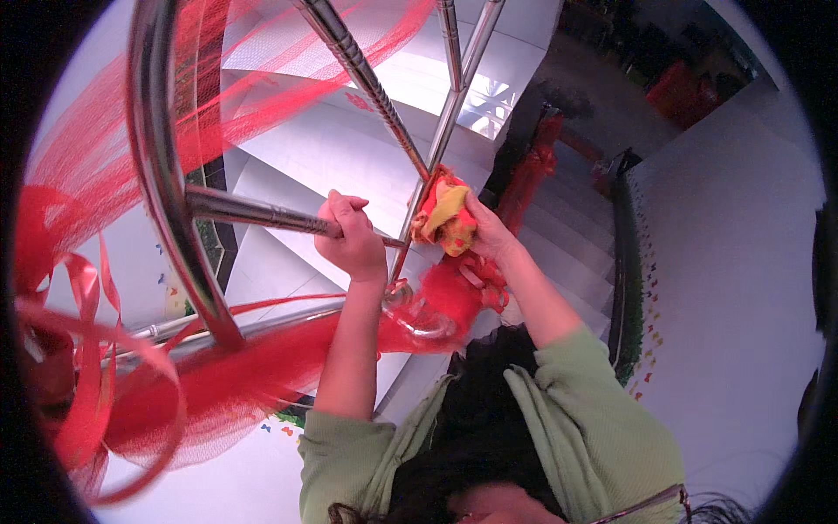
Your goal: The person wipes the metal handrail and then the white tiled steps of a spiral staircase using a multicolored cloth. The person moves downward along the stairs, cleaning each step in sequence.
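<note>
My left hand (353, 239) is closed around a metal baluster (262, 215) of a stair railing. In my right hand (488, 226) is a bunched yellow and red cloth (448, 213), pressed against the lower metal rail (414, 213) close to where another ribbed baluster (370, 78) joins it. The cloth hides part of that rail and joint. Just below the cloth, a red tulle and ribbon bow (458, 288) is fastened near a curved end of the railing.
The thick metal handrail (154, 150) curves along the left. Red tulle (262, 347) and curled ribbons (85, 393) drape over it. Pale stair steps (308, 164) lie beneath the railing. A darker flight of steps (556, 242) descends beside a white wall (727, 262) on the right.
</note>
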`<move>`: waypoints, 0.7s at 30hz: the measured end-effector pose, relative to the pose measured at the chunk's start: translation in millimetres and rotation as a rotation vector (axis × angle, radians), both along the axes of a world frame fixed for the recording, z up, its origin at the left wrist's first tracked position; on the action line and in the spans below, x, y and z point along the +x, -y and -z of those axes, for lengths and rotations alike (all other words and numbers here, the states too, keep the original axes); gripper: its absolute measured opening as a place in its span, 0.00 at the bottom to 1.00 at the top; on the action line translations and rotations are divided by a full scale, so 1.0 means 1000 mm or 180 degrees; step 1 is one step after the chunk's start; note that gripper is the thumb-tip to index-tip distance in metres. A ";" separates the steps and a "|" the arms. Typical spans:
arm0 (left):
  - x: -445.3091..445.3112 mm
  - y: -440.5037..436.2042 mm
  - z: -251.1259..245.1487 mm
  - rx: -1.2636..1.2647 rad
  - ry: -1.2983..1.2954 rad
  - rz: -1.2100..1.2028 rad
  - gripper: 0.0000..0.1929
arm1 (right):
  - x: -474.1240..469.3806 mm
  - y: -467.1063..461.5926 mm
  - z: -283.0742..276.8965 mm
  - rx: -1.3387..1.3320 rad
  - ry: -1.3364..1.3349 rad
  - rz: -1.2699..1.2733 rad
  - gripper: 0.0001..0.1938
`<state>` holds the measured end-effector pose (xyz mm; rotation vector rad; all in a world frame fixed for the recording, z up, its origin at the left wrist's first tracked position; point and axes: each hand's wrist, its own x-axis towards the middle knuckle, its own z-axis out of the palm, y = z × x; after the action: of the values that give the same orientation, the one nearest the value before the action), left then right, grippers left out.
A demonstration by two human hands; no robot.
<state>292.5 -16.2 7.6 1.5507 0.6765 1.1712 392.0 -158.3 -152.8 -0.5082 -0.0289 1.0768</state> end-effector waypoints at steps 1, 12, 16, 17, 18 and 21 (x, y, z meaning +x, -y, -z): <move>0.000 0.000 0.001 0.0075 0.0034 0.0003 0.21 | 0.008 -0.009 0.002 0.0680 0.0157 -0.0097 0.29; 0.004 0.002 0.005 0.0007 0.0287 -0.0198 0.20 | -0.022 -0.103 0.016 -0.0887 0.0956 0.1517 0.27; 0.004 0.004 0.002 -0.0043 0.0305 -0.0204 0.20 | -0.062 -0.113 0.037 -0.1783 0.1961 0.2108 0.31; 0.004 0.003 0.002 -0.0113 0.0351 -0.0145 0.21 | -0.070 -0.111 0.044 -0.1873 0.2090 0.2086 0.32; 0.003 0.004 0.002 -0.0047 0.0302 -0.0149 0.21 | -0.078 -0.108 0.049 -0.1762 0.2054 0.1941 0.31; -0.001 0.002 0.001 0.0060 0.0204 0.0093 0.20 | -0.082 -0.089 0.052 -0.1583 0.1891 0.1558 0.30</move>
<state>291.2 -18.5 6.4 1.5273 0.6001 1.2034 310.0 -69.1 -204.5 -1.2051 -0.1530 0.4159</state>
